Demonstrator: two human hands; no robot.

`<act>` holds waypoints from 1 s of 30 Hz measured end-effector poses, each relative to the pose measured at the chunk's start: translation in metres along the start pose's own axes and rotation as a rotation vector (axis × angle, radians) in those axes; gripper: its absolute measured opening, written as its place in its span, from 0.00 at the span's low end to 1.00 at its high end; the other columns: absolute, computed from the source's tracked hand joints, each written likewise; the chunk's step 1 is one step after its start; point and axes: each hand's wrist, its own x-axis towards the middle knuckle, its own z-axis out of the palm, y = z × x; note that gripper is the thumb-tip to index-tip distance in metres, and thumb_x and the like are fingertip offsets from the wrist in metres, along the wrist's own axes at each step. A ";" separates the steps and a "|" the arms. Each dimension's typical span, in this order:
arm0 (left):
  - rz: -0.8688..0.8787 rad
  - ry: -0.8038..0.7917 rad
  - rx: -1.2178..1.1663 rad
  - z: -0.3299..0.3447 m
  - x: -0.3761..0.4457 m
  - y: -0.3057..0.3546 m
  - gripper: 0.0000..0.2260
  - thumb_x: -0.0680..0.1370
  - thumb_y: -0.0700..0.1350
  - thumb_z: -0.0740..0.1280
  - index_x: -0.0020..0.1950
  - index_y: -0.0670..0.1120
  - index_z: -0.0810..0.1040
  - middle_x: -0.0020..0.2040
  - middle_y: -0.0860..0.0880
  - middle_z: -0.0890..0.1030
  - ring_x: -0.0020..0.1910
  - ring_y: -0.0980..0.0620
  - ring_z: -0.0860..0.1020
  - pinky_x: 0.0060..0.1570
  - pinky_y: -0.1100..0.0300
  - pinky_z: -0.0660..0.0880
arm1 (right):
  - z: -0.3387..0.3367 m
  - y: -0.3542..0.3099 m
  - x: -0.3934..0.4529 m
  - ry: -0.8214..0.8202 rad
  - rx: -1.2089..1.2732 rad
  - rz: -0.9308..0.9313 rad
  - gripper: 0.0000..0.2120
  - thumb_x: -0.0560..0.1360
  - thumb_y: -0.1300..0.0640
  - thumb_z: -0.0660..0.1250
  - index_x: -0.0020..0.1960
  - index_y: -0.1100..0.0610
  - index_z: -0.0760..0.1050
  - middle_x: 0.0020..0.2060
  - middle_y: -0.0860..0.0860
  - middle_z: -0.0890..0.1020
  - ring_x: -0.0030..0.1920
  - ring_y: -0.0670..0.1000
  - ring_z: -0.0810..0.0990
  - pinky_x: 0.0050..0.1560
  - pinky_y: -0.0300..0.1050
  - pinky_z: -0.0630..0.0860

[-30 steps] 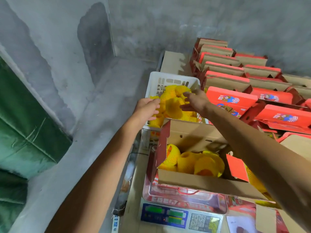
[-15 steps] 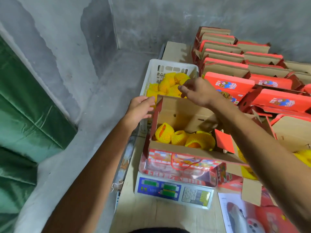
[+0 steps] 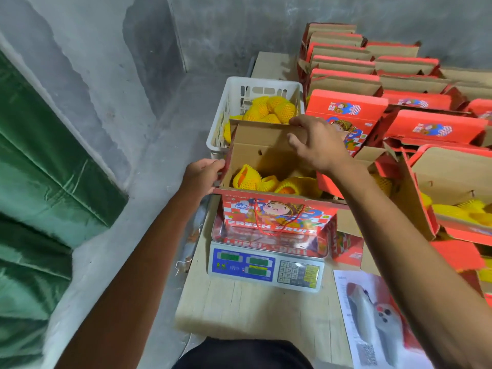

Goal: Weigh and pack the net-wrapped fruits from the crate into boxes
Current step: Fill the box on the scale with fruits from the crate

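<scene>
Box [image 3: 277,217] sits square on the scale [image 3: 266,265], with the white crate [image 3: 229,102] of netted fruit just behind the scale. Left hand [image 3: 202,175] curls round the box's left flap edge; right hand [image 3: 316,145], fingers loosely bent, grips the rear flap's top. Netted fruits [image 3: 247,178] lie inside. Best fold gently, without pressing down, so the reading stays honest.

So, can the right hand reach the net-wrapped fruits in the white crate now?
Probably yes: the right hand is at the raised cardboard box flap, and the yellow net-wrapped fruits lie uncovered in the white plastic crate just beyond.
</scene>
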 end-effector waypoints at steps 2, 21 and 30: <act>-0.015 0.020 0.009 -0.001 -0.006 -0.006 0.11 0.82 0.47 0.68 0.55 0.39 0.81 0.49 0.42 0.85 0.48 0.45 0.85 0.43 0.52 0.84 | -0.001 0.008 -0.011 0.060 -0.016 0.043 0.19 0.80 0.52 0.66 0.68 0.56 0.76 0.64 0.58 0.81 0.66 0.61 0.76 0.65 0.56 0.71; -0.047 0.018 -0.032 0.001 -0.009 -0.006 0.11 0.83 0.44 0.65 0.58 0.39 0.81 0.54 0.39 0.85 0.53 0.39 0.85 0.55 0.42 0.82 | 0.016 0.057 -0.068 0.161 0.485 0.635 0.27 0.84 0.38 0.54 0.50 0.59 0.80 0.53 0.63 0.83 0.57 0.63 0.80 0.54 0.51 0.73; -0.063 -0.037 0.002 0.008 0.010 -0.007 0.10 0.84 0.48 0.64 0.54 0.45 0.82 0.50 0.45 0.86 0.38 0.50 0.86 0.28 0.62 0.79 | 0.028 0.081 -0.071 -0.010 0.558 0.735 0.22 0.84 0.43 0.53 0.54 0.58 0.79 0.57 0.61 0.79 0.59 0.60 0.78 0.61 0.51 0.73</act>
